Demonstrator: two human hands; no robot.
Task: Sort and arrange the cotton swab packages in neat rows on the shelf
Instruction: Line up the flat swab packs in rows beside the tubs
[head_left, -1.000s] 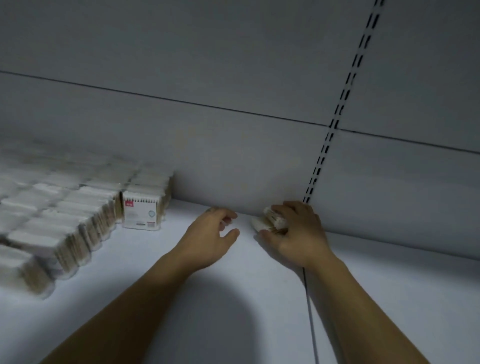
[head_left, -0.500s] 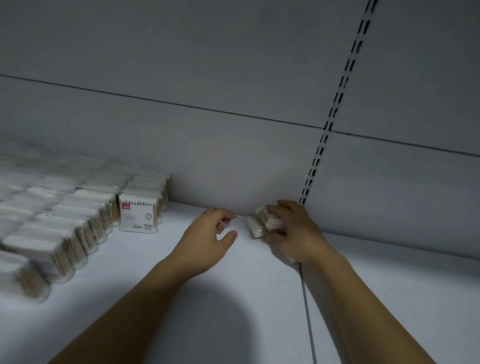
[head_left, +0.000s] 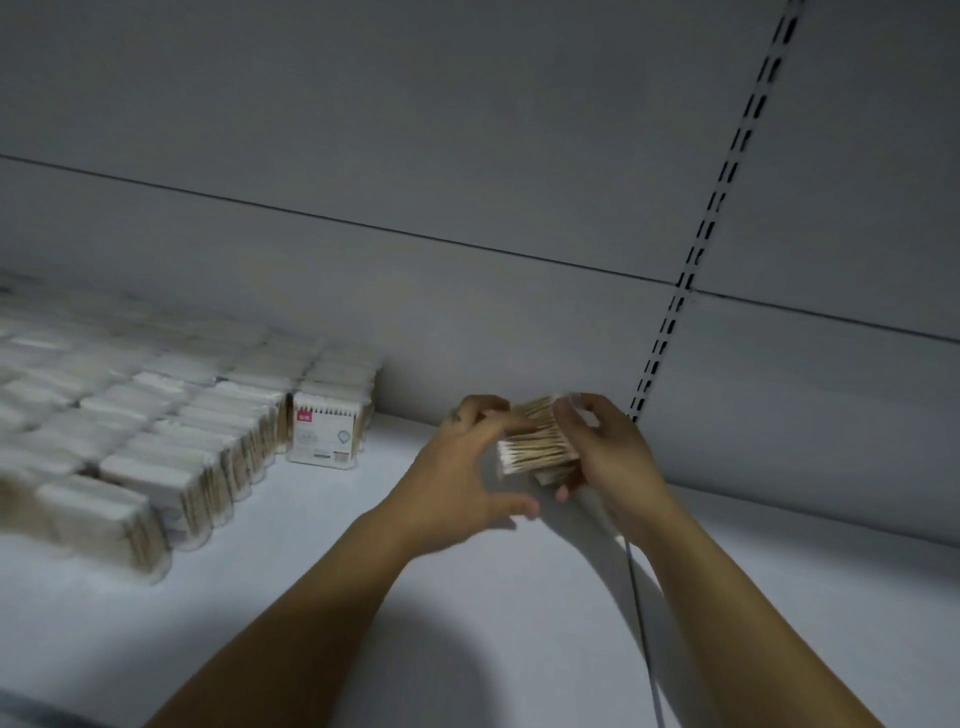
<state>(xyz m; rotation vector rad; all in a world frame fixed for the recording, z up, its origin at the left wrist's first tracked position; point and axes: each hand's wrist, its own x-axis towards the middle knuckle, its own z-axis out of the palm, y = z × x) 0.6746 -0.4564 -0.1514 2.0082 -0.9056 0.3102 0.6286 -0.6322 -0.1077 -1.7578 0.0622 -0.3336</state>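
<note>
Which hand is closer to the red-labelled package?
Left. The left hand sits right of the red-labelled package, apart from it; the right hand, gripping the held package, lies farther right.

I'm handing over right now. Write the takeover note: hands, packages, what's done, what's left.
Left hand: fingers curled over one end of the loose package, thumb spread below.
Right hand: grips the other end. The package seems lifted off the shelf, near the back wall.
Done: rows of packages stand at the left.
Left: set this one in line with the rows.
</note>
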